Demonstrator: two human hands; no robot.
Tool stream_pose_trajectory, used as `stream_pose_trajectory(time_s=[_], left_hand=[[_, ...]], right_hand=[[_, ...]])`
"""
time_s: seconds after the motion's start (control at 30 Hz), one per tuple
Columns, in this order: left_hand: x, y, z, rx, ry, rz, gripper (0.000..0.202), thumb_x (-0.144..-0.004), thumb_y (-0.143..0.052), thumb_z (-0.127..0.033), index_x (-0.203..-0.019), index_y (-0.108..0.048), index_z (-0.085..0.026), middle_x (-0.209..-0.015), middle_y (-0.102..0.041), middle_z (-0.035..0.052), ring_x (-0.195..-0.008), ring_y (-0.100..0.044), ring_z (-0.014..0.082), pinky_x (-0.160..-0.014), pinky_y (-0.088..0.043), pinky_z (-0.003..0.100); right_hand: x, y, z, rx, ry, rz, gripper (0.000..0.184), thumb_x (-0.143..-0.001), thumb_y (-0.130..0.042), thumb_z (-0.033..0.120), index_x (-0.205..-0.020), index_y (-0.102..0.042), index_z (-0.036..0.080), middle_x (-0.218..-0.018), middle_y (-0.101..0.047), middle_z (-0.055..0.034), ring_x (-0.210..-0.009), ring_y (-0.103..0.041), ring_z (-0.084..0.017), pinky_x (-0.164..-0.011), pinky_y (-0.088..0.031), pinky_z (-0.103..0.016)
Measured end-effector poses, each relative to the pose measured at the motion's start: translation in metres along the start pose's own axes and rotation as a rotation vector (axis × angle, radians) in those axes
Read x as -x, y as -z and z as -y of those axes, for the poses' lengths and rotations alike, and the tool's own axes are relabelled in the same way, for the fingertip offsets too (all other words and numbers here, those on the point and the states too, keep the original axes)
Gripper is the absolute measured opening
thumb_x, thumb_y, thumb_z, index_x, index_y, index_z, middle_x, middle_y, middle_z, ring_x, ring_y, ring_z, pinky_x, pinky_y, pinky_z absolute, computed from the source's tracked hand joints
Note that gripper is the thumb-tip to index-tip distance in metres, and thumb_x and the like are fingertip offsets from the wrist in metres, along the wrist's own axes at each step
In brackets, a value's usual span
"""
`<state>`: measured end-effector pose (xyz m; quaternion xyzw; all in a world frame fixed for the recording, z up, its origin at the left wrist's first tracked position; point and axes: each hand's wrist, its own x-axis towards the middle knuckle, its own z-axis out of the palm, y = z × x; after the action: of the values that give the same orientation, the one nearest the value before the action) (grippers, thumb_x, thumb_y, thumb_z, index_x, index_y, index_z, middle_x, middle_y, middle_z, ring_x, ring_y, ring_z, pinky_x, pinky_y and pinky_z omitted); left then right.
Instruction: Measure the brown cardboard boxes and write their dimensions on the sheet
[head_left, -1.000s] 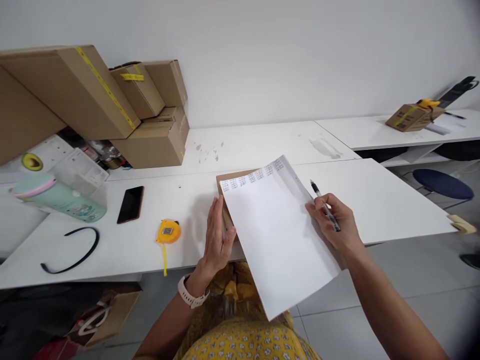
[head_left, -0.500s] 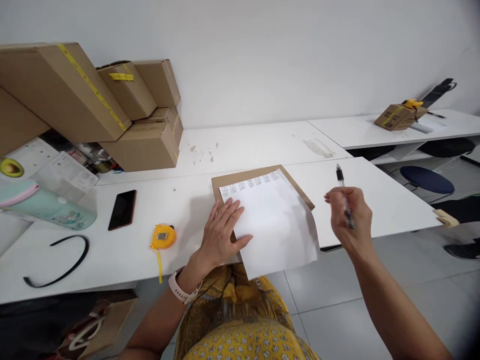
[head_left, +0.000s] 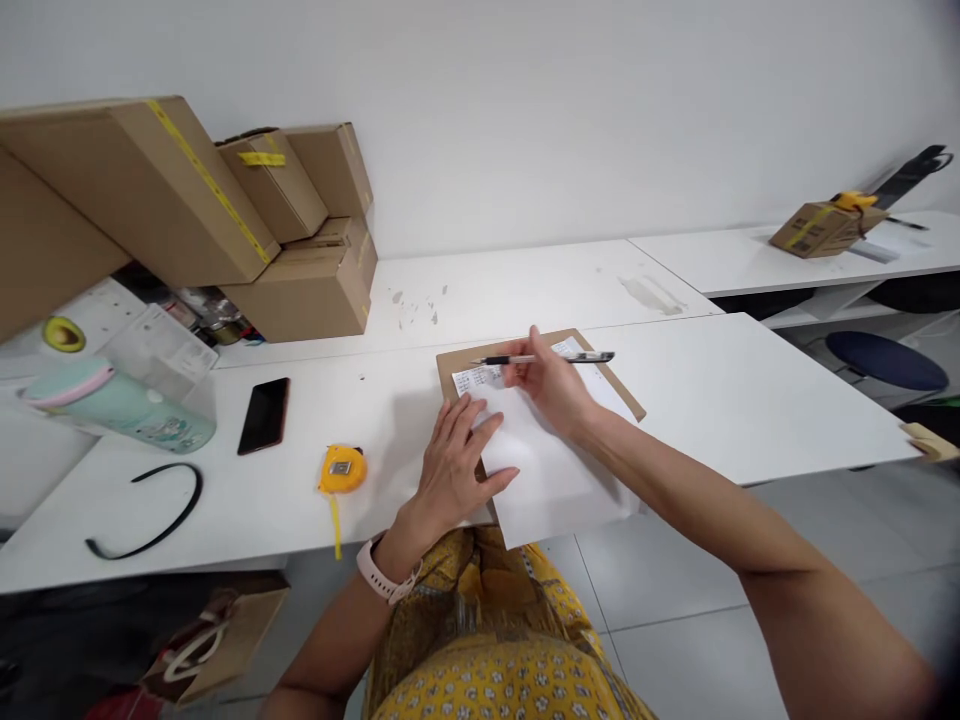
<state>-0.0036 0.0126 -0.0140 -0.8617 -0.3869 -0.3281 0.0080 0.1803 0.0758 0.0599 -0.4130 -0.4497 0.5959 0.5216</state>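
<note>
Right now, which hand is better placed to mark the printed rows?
Right, probably: the right hand holds the pen above the printed rows at the top of the sheet. The left hand lies flat on the sheet, pinning it.

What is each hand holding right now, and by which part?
Right hand grips the pen near its middle, pen lying level. Left hand holds nothing; it presses flat on the paper sheet.

Left hand (head_left: 457,460) flat on paper (head_left: 555,470) at frame centre; right hand (head_left: 551,385) grips pen (head_left: 544,358) level over cardboard (head_left: 622,390). Tape measure (head_left: 341,468) centre-left.
</note>
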Motion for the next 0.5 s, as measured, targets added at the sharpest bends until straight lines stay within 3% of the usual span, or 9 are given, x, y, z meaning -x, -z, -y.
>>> stream_pose_trajectory(time_s=[0.1, 0.17, 0.33, 0.5], left_hand=[[0.002, -0.003, 0.001, -0.003, 0.028, -0.015, 0.059, -0.091, -0.065, -0.055, -0.137, -0.056, -0.02, -0.143, -0.055, 0.0172, -0.141, -0.045, 0.0371, -0.119, -0.034, 0.062], [0.004, -0.002, 0.004, 0.007, 0.018, -0.012, 0.064, -0.09, -0.067, -0.056, -0.14, -0.052, -0.019, -0.143, -0.055, 0.0177, -0.141, -0.046, 0.0368, -0.12, -0.035, 0.06], [0.008, 0.01, 0.017, 0.046, -0.055, 0.144, 0.084, -0.086, -0.075, -0.045, -0.153, -0.03, -0.018, -0.151, -0.05, 0.0184, -0.149, -0.038, 0.0345, -0.122, -0.033, 0.06], [0.01, 0.018, 0.024, 0.027, -0.096, 0.216, 0.073, -0.091, -0.068, -0.023, -0.152, -0.029, -0.018, -0.153, -0.047, 0.0186, -0.151, -0.033, 0.0315, -0.123, -0.034, 0.057]], right_hand=[[-0.004, -0.025, -0.015, 0.011, -0.086, 0.155, 0.05, -0.072, -0.075, 0.066, -0.095, -0.066, 0.022, -0.086, -0.069, -0.0066, -0.081, -0.063, -0.02, -0.075, -0.05, -0.036], [-0.008, -0.032, -0.024, 0.054, -0.094, 0.147, 0.045, -0.068, -0.082, 0.055, -0.092, -0.063, 0.022, -0.082, -0.066, -0.003, -0.074, -0.059, -0.017, -0.069, -0.048, -0.034], [-0.013, -0.029, -0.03, 0.347, 0.052, 0.035, 0.031, -0.086, -0.067, 0.052, -0.085, -0.054, 0.023, -0.071, -0.053, 0.0034, -0.065, -0.048, -0.013, -0.061, -0.04, -0.029], [-0.014, -0.025, -0.031, 0.464, 0.1, 0.111, 0.03, -0.087, -0.066, 0.049, -0.093, -0.056, 0.022, -0.072, -0.059, 0.0019, -0.066, -0.054, -0.015, -0.063, -0.043, -0.031]])
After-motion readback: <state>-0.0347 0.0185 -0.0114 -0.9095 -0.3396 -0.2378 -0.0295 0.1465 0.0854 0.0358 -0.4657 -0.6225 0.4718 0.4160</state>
